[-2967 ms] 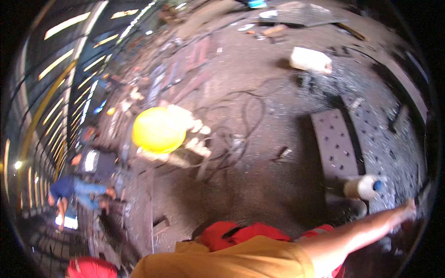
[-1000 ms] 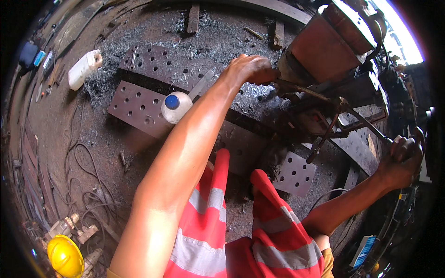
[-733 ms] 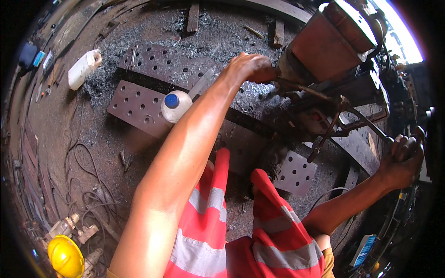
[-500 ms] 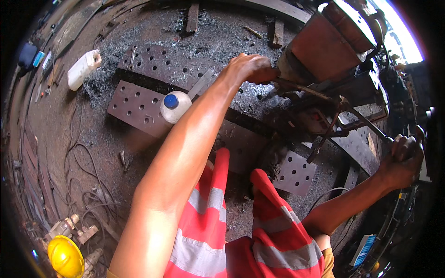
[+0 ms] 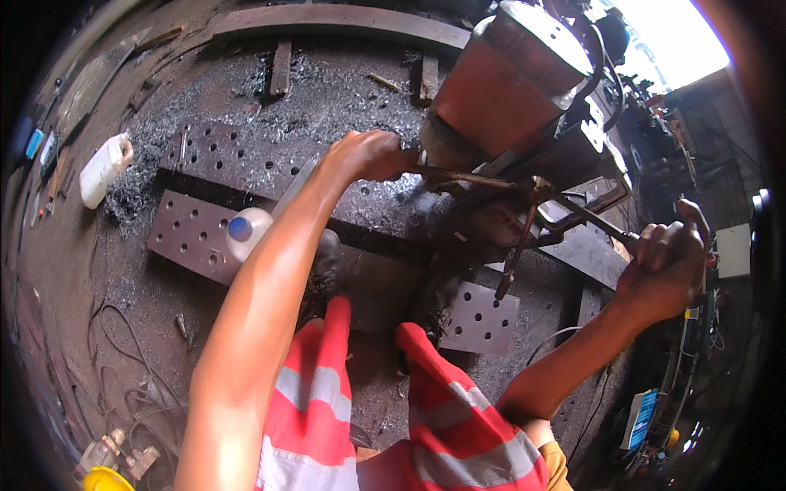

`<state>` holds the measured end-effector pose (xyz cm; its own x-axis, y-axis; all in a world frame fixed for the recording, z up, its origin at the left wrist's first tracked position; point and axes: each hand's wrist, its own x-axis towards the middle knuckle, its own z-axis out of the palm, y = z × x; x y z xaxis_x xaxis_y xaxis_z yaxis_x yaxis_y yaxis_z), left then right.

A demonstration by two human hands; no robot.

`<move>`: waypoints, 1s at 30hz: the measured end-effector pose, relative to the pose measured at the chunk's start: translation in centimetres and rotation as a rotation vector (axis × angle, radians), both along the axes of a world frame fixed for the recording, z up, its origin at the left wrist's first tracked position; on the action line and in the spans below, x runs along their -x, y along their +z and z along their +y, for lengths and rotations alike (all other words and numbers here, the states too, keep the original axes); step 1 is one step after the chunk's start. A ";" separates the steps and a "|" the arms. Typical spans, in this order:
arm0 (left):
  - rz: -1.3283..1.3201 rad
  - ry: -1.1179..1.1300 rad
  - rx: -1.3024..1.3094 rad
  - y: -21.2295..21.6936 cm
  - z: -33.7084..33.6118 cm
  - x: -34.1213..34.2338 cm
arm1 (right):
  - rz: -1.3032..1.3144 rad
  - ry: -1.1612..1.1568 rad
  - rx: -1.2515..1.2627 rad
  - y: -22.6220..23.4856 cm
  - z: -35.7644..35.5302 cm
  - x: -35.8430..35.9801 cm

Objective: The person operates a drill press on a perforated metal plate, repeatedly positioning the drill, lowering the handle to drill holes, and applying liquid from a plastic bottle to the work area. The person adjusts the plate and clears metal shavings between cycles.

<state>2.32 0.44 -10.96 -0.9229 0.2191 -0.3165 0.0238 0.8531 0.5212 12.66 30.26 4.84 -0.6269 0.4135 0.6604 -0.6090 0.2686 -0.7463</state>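
Observation:
My left hand (image 5: 372, 157) is closed round the end of one spoke of a dark feed handle (image 5: 536, 190) on a drilling machine (image 5: 508, 90) with a reddish-brown housing. On the right, my right hand (image 5: 663, 262) grips the end of another spoke, thumb raised. A third spoke points down toward my knees, held by neither hand. Below and around the machine lie dark steel plates (image 5: 184, 221) with rows of round holes. The drill's tip is hidden behind the handle and the machine body.
A white bottle (image 5: 250, 235) with a blue cap stands on a plate beside my left forearm. A white jug (image 5: 106, 169) sits far left among metal shavings. A long steel beam (image 5: 344, 18) crosses the back. Cables (image 5: 131, 352) lie on the left floor, near a yellow helmet (image 5: 106, 479).
The whole scene has shifted left in the picture as the view moved. The handle appears slightly turned counterclockwise, my left hand lower and my right hand higher against its hub. Both grips stay.

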 end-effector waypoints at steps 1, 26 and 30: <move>-0.015 0.009 -0.010 0.1 0.1 -0.1 | 0.053 -0.038 -0.041 -0.1 -0.2 0.0; -0.049 0.018 0.044 0.0 0.2 0.2 | 0.105 -0.203 -0.379 -1.1 1.0 0.1; -0.076 0.031 0.004 0.3 0.2 -0.1 | 0.142 -0.046 -0.232 -1.1 1.6 0.5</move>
